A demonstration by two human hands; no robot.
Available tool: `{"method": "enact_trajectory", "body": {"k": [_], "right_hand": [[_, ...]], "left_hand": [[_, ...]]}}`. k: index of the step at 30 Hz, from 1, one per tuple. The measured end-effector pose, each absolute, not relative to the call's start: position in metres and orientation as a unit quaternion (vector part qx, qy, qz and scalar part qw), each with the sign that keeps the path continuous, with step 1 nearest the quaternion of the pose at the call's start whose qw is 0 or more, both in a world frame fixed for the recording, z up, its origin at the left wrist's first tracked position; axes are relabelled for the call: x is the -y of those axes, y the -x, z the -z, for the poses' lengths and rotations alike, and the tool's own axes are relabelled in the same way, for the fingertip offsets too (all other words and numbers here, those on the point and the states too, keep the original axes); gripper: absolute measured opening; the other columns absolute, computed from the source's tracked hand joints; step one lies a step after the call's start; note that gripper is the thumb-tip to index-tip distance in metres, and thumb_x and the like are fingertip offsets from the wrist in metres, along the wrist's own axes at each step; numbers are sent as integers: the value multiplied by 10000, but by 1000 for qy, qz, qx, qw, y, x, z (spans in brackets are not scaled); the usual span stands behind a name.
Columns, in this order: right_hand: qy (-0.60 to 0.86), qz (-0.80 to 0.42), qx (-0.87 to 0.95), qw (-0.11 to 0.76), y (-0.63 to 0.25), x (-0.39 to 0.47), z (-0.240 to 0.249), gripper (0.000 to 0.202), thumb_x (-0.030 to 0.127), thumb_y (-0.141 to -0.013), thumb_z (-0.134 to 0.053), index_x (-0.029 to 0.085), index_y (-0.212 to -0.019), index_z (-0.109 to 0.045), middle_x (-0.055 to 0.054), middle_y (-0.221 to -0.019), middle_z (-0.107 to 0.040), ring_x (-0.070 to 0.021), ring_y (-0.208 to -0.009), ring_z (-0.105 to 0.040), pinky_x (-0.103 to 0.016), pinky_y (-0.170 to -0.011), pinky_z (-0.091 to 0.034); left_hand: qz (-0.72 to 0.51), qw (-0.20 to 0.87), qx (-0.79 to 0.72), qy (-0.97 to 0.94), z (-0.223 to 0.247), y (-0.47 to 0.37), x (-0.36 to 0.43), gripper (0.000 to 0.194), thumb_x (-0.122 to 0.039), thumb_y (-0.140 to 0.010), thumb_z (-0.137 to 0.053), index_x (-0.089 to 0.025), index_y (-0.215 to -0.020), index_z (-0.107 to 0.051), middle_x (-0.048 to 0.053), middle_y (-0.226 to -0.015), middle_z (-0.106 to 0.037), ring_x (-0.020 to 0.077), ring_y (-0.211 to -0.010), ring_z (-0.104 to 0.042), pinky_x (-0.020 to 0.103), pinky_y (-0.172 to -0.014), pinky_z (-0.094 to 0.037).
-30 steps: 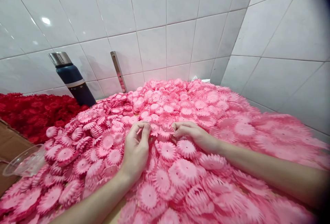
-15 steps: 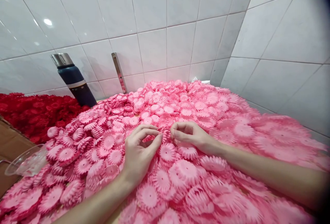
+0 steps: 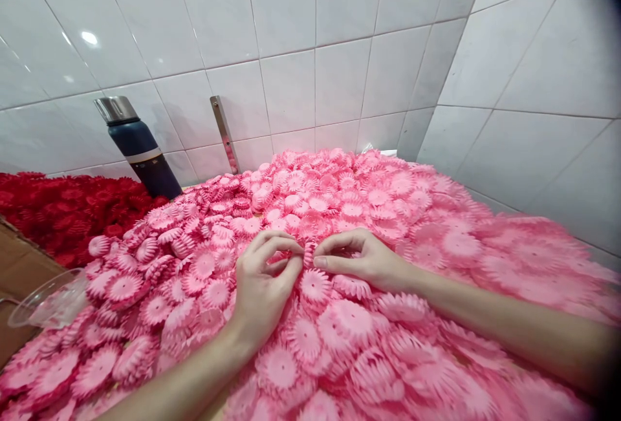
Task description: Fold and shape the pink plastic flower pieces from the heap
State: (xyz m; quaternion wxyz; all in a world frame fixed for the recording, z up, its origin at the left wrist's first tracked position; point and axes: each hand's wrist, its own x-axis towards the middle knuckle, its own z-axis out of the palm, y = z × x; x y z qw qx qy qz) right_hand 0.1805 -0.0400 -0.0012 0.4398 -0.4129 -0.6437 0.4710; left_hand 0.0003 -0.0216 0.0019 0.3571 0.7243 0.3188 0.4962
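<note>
A small pink artificial flower with a fringed petal edge stands on its side between my two hands. My left hand pinches its left edge with thumb and forefinger, the other fingers curled behind. From the right, my right hand has its thumb and forefinger at the opposite petals, closed on that edge as far as I can see. Both hands hover low over a thick heap of similar pink flowers, flat-centred with a tiny hole in the middle. The exact contact of the fingertips is partly hidden.
A dark blue bottle with a steel cap leans at the back left, beside a pile of red flowers. At left are a clear plastic container and a cardboard box. A metal strip stands against the white tiled wall.
My right hand has shifted slightly left, bringing its fingertips up to the flower. My left hand keeps its pinch, almost in the same spot.
</note>
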Motion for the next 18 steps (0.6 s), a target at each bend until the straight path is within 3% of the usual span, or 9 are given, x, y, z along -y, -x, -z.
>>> {"method": "enact_trajectory", "body": {"k": [6,18], "right_hand": [[397,-478,646,444,-181,40,1,168,320,-755,-674,161,-797,-712,-24,-758,-695,-131,-706,-622,-255,-682,-501],[408,-489,638,433,-182,39,1,165,313,-766,-644,151,-740,-662,-15,-721,-638,-123,-686,-563,-251,-660,-438]], "left_hand": [[-478,332,-334,-742,-5,-1,23,122,-132,-771,-590,-182,-784,-701,62,-890,-611,159,-842,-606,200,-599,-543],[-463,321,-341,-753,-4,-2,22,112,-225,-813,-598,-171,-750,-672,53,-886,-613,146,-840,-595,212,-648,-513]]}}
